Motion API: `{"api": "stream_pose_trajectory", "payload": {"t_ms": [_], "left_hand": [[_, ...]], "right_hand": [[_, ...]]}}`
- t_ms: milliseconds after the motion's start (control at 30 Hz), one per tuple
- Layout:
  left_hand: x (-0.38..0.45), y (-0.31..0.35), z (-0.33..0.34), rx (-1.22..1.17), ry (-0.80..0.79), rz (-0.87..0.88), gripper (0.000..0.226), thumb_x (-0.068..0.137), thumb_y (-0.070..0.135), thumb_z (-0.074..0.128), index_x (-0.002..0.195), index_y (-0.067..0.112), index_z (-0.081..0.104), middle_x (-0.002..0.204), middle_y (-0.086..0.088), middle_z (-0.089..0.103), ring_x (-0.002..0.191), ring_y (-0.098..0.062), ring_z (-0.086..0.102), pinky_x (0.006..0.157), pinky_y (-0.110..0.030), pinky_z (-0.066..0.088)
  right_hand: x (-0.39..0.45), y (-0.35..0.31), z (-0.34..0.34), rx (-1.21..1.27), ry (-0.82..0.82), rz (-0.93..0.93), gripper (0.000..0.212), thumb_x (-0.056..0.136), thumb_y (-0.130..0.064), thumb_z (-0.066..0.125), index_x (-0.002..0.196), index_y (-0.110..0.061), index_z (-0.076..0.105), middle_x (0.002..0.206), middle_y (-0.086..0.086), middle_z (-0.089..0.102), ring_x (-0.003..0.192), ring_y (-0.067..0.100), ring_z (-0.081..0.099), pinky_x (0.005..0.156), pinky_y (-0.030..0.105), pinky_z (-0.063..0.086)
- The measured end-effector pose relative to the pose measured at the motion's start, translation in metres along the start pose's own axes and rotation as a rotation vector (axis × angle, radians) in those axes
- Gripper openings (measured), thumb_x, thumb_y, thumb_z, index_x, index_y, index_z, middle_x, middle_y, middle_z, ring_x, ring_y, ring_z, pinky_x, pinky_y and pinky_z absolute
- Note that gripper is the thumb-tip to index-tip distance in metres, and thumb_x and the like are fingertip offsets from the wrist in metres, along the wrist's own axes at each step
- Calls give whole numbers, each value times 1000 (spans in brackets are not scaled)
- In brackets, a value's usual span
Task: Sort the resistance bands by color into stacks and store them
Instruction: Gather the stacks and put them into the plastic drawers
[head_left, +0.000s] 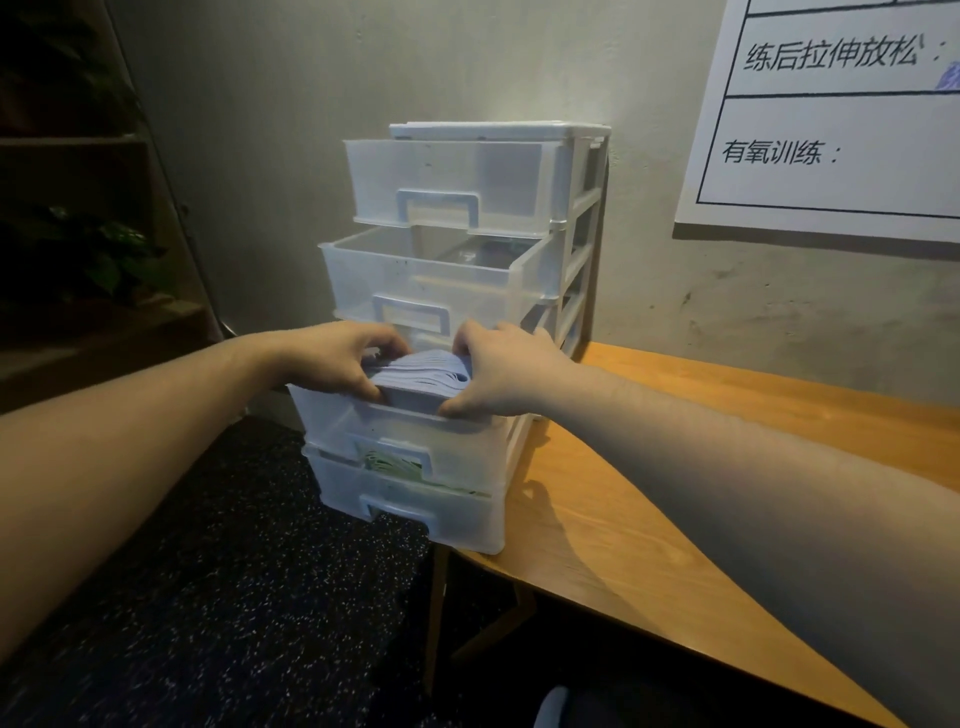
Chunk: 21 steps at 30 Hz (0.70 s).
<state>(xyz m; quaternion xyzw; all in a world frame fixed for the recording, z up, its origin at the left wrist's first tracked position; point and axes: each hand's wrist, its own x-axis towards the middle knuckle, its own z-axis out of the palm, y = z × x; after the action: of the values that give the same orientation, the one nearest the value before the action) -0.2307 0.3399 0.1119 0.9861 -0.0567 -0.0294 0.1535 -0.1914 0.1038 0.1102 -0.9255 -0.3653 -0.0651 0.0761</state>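
Observation:
A stack of pale blue resistance bands (422, 375) is gripped from both sides, my left hand (340, 359) on its left end and my right hand (501, 371) on its right end. The stack sits at the top of the pulled-out third drawer (363, 427) of a translucent white drawer unit (582, 208). Green bands (395, 464) show through the front of the bottom drawer (415, 506). The second drawer (415, 280) is also pulled out, with something dark at its back. The top drawer (447, 182) looks bare.
The drawer unit stands at the left corner of a wooden table (649, 467) against a grey wall. A white poster with printed text (831, 119) hangs on the wall at right. Dark speckled floor (234, 571) lies below left, shelves with plants (88, 249) beyond.

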Motion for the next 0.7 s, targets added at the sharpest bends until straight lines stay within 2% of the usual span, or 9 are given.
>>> {"api": "stream_pose_trajectory", "payload": {"t_ms": [100, 167, 233, 300, 367, 433, 500, 600, 700], "left_hand": [[8, 5, 3, 24, -12, 20, 51, 79, 19, 84, 117, 37, 56, 115, 16, 60, 110, -12, 57, 102, -33, 45], [12, 9, 9, 43, 8, 35, 50, 80, 19, 83, 119, 35, 56, 116, 12, 60, 110, -13, 57, 101, -33, 46], [12, 11, 15, 44, 19, 30, 50, 81, 19, 83, 121, 34, 56, 119, 10, 61, 111, -14, 58, 103, -35, 46], [11, 11, 15, -12, -42, -13, 51, 80, 22, 84, 121, 34, 57, 121, 9, 61, 114, -14, 59, 106, -34, 46], [7, 13, 11, -84, -178, -79, 60, 68, 48, 89, 119, 40, 60, 123, 14, 62, 116, -11, 60, 107, -33, 46], [3, 16, 7, -142, -269, -126, 81, 45, 82, 80, 117, 48, 63, 124, 19, 62, 118, -5, 58, 109, -32, 44], [3, 18, 5, -204, -236, -121, 85, 48, 95, 65, 119, 47, 63, 124, 18, 64, 120, -5, 57, 113, -37, 41], [1, 24, 6, -236, -165, -96, 83, 54, 101, 50, 118, 48, 57, 122, 19, 62, 119, -3, 55, 114, -37, 37], [-4, 31, 10, -170, -146, -67, 66, 70, 87, 53, 123, 48, 55, 128, 19, 58, 119, 0, 53, 113, -37, 40]], "right_hand": [[-1, 4, -5, -17, -64, 20, 79, 81, -69, 67, 145, -30, 40, 136, 4, 55, 132, 28, 41, 106, 53, 30], [-3, 6, -6, -102, -80, -14, 81, 83, -74, 60, 149, -32, 40, 145, 0, 52, 137, 27, 36, 107, 55, 29], [-5, 9, -4, -175, -74, -62, 74, 83, -82, 50, 140, -34, 50, 141, -3, 55, 134, 25, 37, 102, 57, 30], [-6, 12, -2, -189, -100, -76, 71, 83, -87, 39, 129, -37, 60, 137, -5, 56, 131, 25, 37, 101, 59, 30], [-7, 13, 0, -199, -139, -94, 67, 87, -84, 30, 117, -39, 69, 135, -7, 56, 129, 24, 36, 100, 60, 30], [-8, 13, 3, -201, -134, -118, 58, 94, -77, 32, 116, -38, 70, 132, -8, 57, 127, 22, 35, 100, 59, 29], [-9, 15, 6, -182, -94, -133, 50, 98, -69, 37, 119, -37, 68, 129, -8, 59, 125, 21, 35, 100, 58, 29], [-12, 18, 9, -116, -24, -141, 39, 101, -59, 41, 122, -38, 65, 127, -9, 61, 123, 19, 37, 100, 54, 31], [-14, 23, 10, -14, 43, -170, 29, 100, -50, 48, 120, -37, 66, 125, -10, 63, 121, 18, 41, 95, 47, 34]]}}
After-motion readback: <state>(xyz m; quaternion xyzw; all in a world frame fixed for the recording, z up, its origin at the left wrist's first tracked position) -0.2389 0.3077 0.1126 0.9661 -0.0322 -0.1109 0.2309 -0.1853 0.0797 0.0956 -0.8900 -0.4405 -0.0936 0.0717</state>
